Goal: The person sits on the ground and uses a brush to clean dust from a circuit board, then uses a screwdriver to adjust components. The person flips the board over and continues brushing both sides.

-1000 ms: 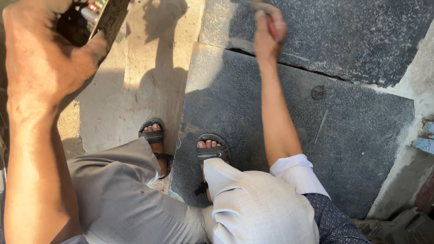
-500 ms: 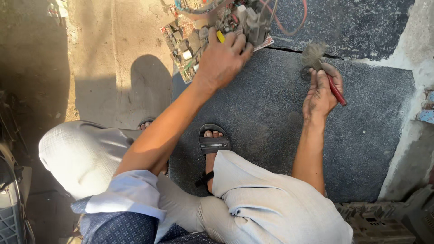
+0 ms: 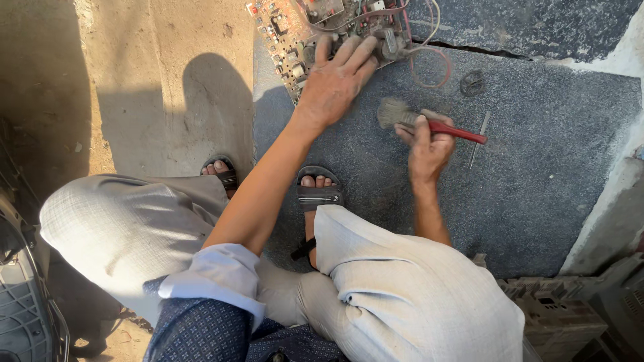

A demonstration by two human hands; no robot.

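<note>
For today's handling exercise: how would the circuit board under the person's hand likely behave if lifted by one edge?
The circuit board would probably stay stiff, being a flat rigid panel. Its loose red wires would likely dangle and could snag. It looks somewhat fragile: many small upright components crowd its face where the left hand presses, so gripping there might bend them.

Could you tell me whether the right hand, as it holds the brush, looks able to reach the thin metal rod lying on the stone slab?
Probably yes: the right hand grips the red-handled brush, and the rod lies just beyond its handle tip with only bare slab between.
</note>
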